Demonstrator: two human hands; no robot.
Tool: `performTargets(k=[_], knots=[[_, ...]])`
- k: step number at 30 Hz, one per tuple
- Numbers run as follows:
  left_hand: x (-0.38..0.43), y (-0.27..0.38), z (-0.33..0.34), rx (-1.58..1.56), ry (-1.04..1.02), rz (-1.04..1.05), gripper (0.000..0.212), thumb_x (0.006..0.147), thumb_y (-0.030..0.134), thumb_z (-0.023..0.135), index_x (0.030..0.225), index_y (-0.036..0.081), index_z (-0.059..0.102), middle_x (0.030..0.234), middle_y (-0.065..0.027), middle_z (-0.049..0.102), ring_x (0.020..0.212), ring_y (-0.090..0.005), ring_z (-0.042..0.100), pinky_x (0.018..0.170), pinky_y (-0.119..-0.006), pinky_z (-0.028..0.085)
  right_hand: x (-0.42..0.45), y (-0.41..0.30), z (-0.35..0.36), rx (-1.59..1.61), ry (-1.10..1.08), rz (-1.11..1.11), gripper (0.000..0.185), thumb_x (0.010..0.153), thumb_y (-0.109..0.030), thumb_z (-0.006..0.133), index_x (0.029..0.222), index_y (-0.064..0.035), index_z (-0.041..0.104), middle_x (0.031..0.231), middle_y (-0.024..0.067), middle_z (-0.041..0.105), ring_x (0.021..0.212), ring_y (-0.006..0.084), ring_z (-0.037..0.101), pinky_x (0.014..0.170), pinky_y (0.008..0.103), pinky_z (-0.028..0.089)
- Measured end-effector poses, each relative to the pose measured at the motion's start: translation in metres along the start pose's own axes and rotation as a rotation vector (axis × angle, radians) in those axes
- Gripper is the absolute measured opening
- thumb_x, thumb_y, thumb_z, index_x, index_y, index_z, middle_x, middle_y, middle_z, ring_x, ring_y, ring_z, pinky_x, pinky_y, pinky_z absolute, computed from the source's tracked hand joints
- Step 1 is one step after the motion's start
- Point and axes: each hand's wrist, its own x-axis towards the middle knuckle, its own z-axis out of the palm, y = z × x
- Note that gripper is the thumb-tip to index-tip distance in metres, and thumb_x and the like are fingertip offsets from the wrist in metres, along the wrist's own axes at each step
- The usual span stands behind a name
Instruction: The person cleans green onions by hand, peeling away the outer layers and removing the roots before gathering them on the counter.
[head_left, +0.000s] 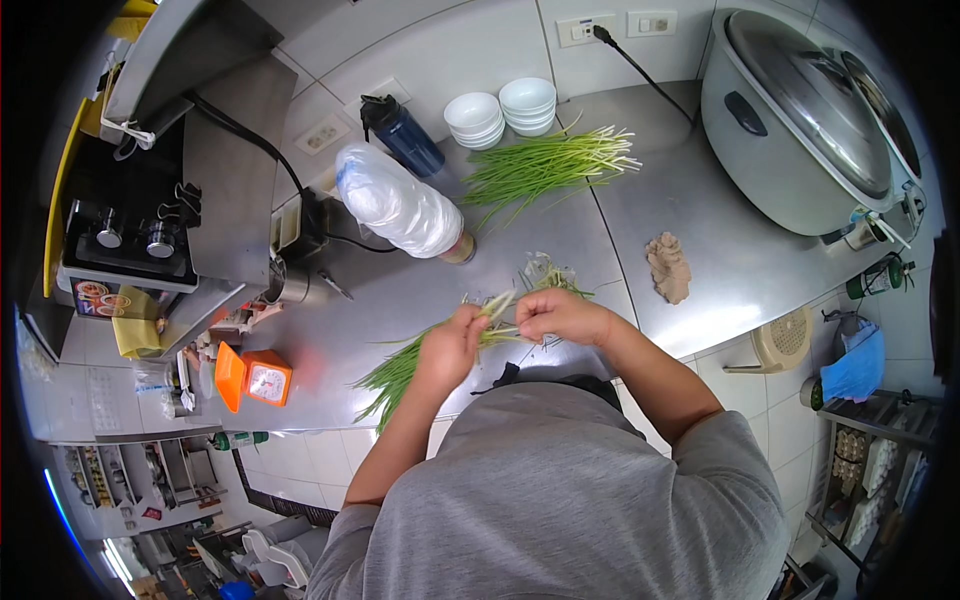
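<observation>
My left hand (452, 341) is closed around the pale ends of some green onions, near the front edge of the steel counter. Their long green leaves (390, 379) spread to the left, beneath and past the hand. The fingertips of my right hand (551, 315) pinch a thin whitish stalk close beside it. Just behind my right hand lies a small heap of green and pale trimmings (551, 274). Farther back, a larger bunch of green onions (551, 165) lies on the counter, its white ends pointing right.
Behind stand stacked white bowls (474, 116), a dark blue bottle (409, 135) and a plastic-wrapped container (401, 202). An orange kitchen scale (268, 377) is at left. A crumpled brownish lump (667, 268) lies right, before a large lidded cooker (787, 135). A beige stool (780, 341) is below.
</observation>
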Motion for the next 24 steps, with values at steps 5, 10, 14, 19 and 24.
performTargets(k=[5,10,14,19,24], knots=[[-0.003,-0.022,-0.023,-0.011,0.076,-0.125,0.019,0.095,0.024,0.053,0.093,0.005,0.056,0.068,-0.0187,0.06,0.064,-0.038,0.061,0.057,-0.046,0.046,-0.008,0.006,-0.036,-0.28,0.247,-0.014,0.015,0.084,-0.015,0.067,0.089,-0.0014,0.064,0.075,0.0035,0.062,0.068,0.0112,0.057,0.065,0.0261,0.046],[-0.002,-0.014,-0.013,0.047,0.122,-0.092,0.017,0.094,0.023,0.054,0.093,0.006,0.056,0.066,-0.0178,0.06,0.062,-0.0383,0.061,0.055,-0.046,0.046,0.011,0.022,-0.025,-1.216,0.535,-0.473,0.023,0.08,-0.017,0.072,0.097,-0.0005,0.069,0.089,0.0106,0.07,0.081,0.0164,0.065,0.077,0.0292,0.05],[0.0,-0.011,0.006,0.091,0.224,-0.044,0.015,0.094,0.022,0.055,0.094,0.007,0.055,0.065,-0.0171,0.06,0.059,-0.0382,0.06,0.053,-0.045,0.046,0.019,-0.007,0.022,-0.467,0.369,-0.088,0.021,0.077,-0.017,0.076,0.089,0.0,0.071,0.084,0.01,0.07,0.077,0.0138,0.064,0.073,0.0276,0.05],[0.002,0.007,0.013,0.042,0.225,-0.082,0.016,0.095,0.02,0.054,0.095,0.004,0.057,0.072,-0.0188,0.062,0.065,-0.037,0.062,0.058,-0.042,0.048,0.031,0.005,0.038,-0.375,0.392,-0.188,0.021,0.077,-0.017,0.075,0.088,0.0014,0.071,0.081,0.0088,0.07,0.071,0.0114,0.062,0.068,0.026,0.05],[0.004,0.008,0.009,-0.052,0.203,-0.127,0.018,0.095,0.02,0.054,0.096,0.002,0.058,0.072,-0.0185,0.062,0.062,-0.0354,0.062,0.058,-0.04,0.048,0.026,0.001,0.031,-0.239,0.33,-0.161,0.019,0.079,-0.014,0.074,0.09,0.0004,0.07,0.083,0.0056,0.069,0.074,0.0105,0.062,0.07,0.0262,0.05]])
